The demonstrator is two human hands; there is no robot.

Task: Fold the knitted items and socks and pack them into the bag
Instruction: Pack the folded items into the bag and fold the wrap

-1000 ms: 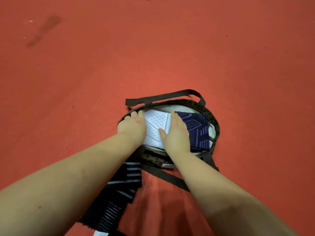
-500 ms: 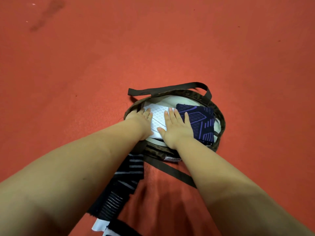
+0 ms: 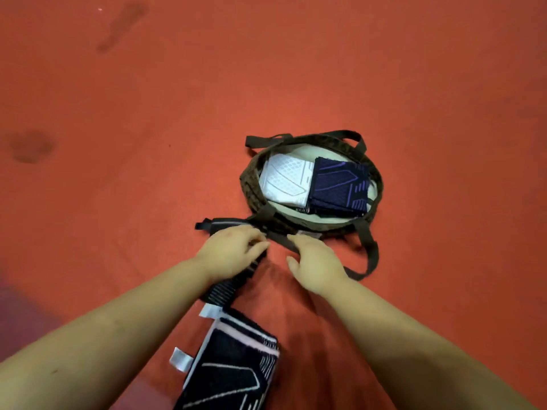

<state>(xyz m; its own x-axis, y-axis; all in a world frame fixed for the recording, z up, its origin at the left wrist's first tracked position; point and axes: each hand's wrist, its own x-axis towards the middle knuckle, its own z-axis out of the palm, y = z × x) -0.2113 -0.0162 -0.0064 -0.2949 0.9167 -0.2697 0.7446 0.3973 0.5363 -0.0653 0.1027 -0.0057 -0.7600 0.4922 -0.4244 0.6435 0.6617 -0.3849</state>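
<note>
1. A round, dark brown patterned bag (image 3: 251,184) is seen lying open on a red floor (image 3: 266,69), with wide bare floor on its far, left and right sides.
2. Two folded knitted items are seen side by side in the bag, their edges touching: a white one (image 3: 285,180) on the left and a navy one with purple lines (image 3: 340,186) on the right.
3. A brown strap (image 3: 371,253) is looped on the floor at the bag's near right; another strap (image 3: 305,136) is laid along its far rim.
4. A dark striped sock (image 3: 226,287) is stretched out just in front of the bag; the left hand (image 3: 233,250) is laid on it, fingers curled at its edge, though a firm grip cannot be confirmed.
5. The right hand (image 3: 315,261) is held just beside the sock, fingers loosely spread and holding nothing.
6. A black knitted piece with pale lines (image 3: 233,371) is cut off by the bottom edge; white tags (image 3: 179,359) are attached, their print unreadable.
7. A small label (image 3: 307,234) on the bag's near wall is too blurred to read.
</note>
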